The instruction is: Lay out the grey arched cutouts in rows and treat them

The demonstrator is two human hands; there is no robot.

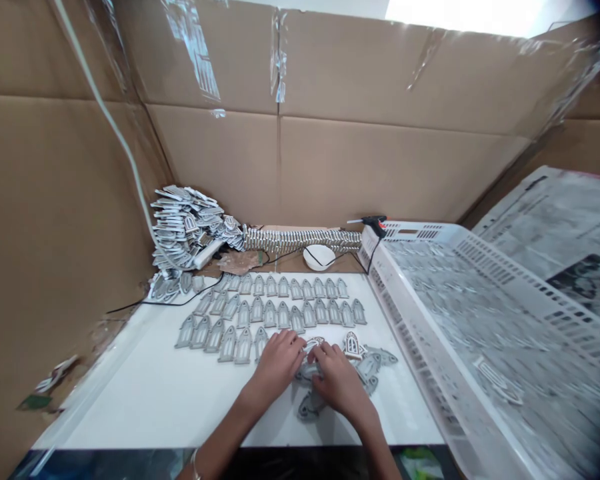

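My left hand (277,363) and my right hand (337,380) are close together at the near end of a white board (130,407), fingertips meeting on a pale arch-shaped cutout (313,345). Just beyond my right fingers lies a similar cutout with a window pattern (353,345). Several grey cutouts (310,404) lie loosely around and under my right hand, partly hidden. Rows of grey arch-shaped cutouts (280,313) spread across the board beyond my hands.
A white perforated plastic crate (420,320) holding many pieces stands to the right, over newspaper (555,220). At the back are a glue gun (373,223), a white dish (319,257), a lined-up row of pieces (300,239) and a heap of pieces (185,227). Cardboard walls surround the board.
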